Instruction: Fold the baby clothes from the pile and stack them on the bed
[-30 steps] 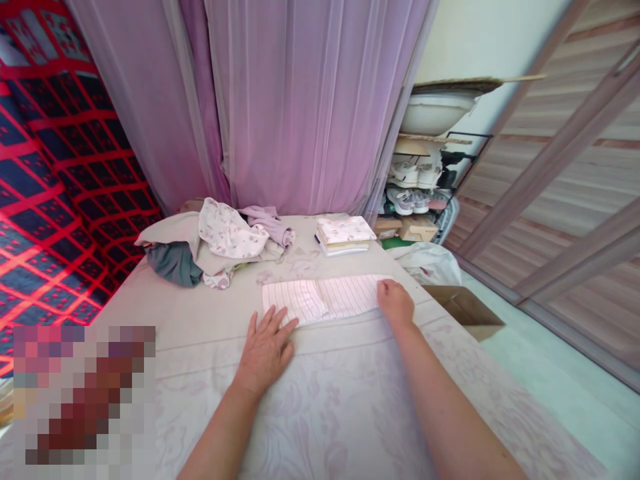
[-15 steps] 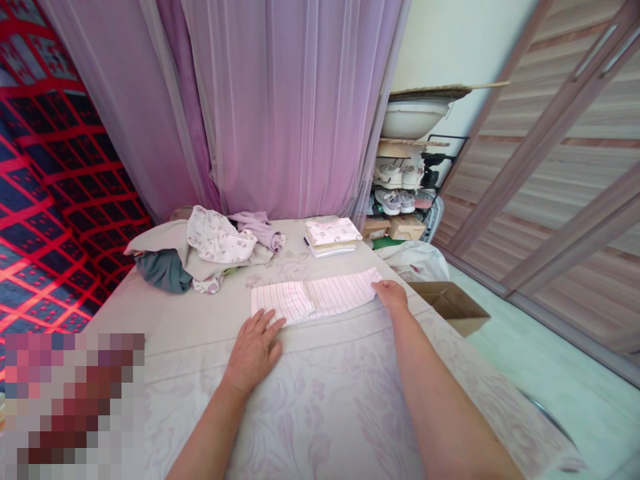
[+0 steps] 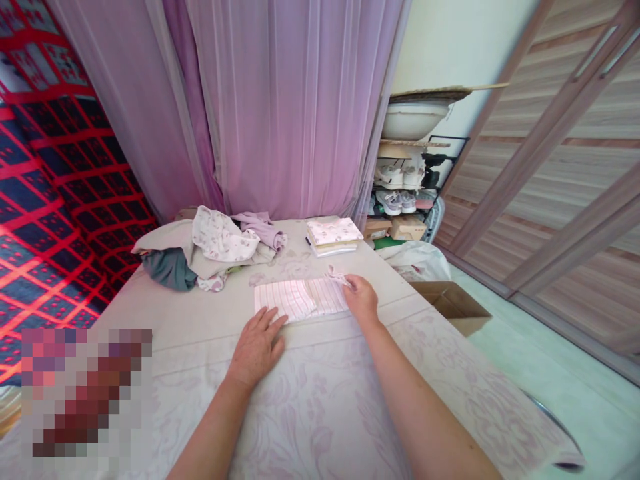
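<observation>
A pink-and-white striped garment (image 3: 285, 298) lies in a flat folded strip on the bed; its exact kind does not show. My left hand (image 3: 257, 343) rests flat at its lower left edge, fingers spread. With pinched fingers, my right hand (image 3: 361, 297) holds the garment's right end, lifted and turned back to the left over the strip. Part of that end is hidden by the fingers. Behind the garment sits a neat stack of folded clothes (image 3: 335, 232), a floral piece on top.
A loose heap of clothes (image 3: 223, 233) lies at the bed's back left. Past the right edge stand an open cardboard box (image 3: 450, 303), a white plastic bag (image 3: 417, 259) and a shoe rack (image 3: 400, 183). Purple curtains (image 3: 295, 107) hang behind the bed (image 3: 310, 393).
My right hand has moved left, bringing the garment's right end with it, so the strip looks shorter. My left hand stays at the left edge.
</observation>
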A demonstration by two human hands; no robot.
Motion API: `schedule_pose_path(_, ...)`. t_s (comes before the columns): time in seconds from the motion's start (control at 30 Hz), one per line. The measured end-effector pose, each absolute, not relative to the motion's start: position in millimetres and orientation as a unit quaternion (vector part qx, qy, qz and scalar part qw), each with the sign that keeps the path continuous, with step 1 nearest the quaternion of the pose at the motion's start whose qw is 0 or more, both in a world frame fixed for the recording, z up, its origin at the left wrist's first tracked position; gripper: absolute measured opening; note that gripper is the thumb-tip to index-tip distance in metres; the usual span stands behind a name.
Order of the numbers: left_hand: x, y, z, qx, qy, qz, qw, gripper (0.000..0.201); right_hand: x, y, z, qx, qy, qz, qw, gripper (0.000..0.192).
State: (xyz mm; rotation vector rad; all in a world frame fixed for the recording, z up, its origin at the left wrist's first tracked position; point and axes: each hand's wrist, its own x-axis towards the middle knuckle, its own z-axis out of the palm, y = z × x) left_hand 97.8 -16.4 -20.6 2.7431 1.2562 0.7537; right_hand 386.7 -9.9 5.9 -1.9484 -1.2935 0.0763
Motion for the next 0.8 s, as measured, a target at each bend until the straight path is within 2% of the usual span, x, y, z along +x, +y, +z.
schedule_pose_path(0.1, 97.6, -16.4, -21.2, 0.882, 0.404, 0.24, 0.018, 0.045, 366.9, -16.2, -2.5, -0.736, -0.591, 0.013, 0.329, 0.024)
schedule_pose_path(0.37, 99.2, -20.0, -14.6, 0.881, 0.428, 0.202, 0.024, 0.046, 361.0, -28.6, -11.0, -0.713, -0.649, -0.01, 0.263, 0.024)
schedule_pose_path(0.8, 100.3, -21.1, -13.9, 0.87, 0.451, 0.2, 0.003, 0.04, 361.6, -32.2, -18.5, -0.675, -0.664, -0.027, 0.321, 0.022)
